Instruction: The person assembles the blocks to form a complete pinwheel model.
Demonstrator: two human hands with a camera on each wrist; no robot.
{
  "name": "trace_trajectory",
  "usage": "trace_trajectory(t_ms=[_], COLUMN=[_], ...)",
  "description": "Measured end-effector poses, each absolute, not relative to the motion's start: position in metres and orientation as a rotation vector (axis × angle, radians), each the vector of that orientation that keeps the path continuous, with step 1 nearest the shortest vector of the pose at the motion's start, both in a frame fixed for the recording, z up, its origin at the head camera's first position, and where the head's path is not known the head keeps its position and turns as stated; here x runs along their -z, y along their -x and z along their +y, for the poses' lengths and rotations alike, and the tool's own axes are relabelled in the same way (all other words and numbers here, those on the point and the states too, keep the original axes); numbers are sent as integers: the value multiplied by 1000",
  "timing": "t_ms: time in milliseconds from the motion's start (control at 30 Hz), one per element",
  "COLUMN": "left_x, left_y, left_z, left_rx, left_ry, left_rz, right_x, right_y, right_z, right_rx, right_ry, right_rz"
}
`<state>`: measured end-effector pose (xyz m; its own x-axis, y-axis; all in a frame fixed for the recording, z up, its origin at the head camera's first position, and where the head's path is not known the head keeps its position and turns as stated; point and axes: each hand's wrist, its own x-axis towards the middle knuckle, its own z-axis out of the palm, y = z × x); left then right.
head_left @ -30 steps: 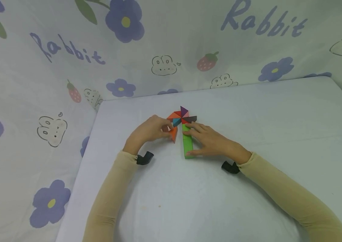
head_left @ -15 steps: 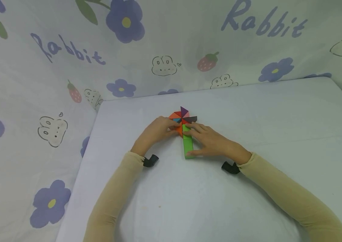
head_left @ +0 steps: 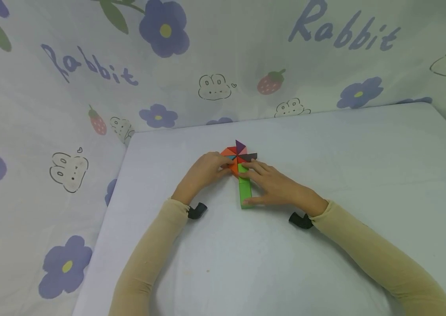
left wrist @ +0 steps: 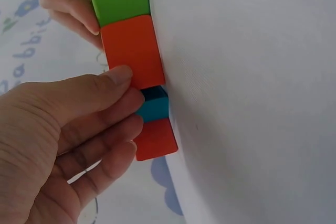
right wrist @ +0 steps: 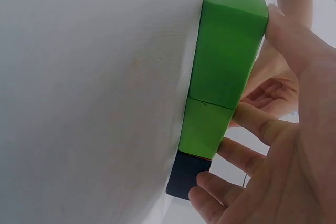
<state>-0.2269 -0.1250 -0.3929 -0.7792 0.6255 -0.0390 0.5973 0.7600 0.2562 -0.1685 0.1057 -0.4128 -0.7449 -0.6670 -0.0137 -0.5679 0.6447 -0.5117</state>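
Note:
My left hand (head_left: 204, 170) pinches an orange triangular block (left wrist: 134, 51), its thumb on the near face and fingers behind. This block stands against two green blocks (head_left: 245, 195) laid end to end. My right hand (head_left: 277, 186) rests fingertips and thumb along the green blocks, fingers spread; in the right wrist view the thumb touches the darker green block (right wrist: 226, 51) and two fingers the lighter one (right wrist: 206, 129). Several triangular blocks fan around a centre above them: purple (head_left: 240, 146), black (head_left: 250, 156), and blue (left wrist: 156, 108), partly hidden by my left hand, among them.
A white cloth covers the table (head_left: 223, 263). Behind it hangs a printed curtain (head_left: 246, 52) with flowers, rabbits and strawberries. Dark camera mounts (head_left: 198, 211) sit under both wrists, close to the tabletop.
My left hand has moved right with the orange block, from a gap left of the green blocks to against them. Over the last half second both hands stay almost still.

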Motion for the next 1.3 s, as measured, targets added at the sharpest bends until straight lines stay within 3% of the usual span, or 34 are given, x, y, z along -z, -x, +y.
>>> trace_trajectory(t_ms=[1300], left_x=[398], left_y=[229], left_z=[-127], left_rx=[-359], left_ry=[-1027], left_rz=[2887], right_x=[413], right_y=[168], right_z=[106], right_rx=[633], right_ry=[1052], right_rz=[2690])
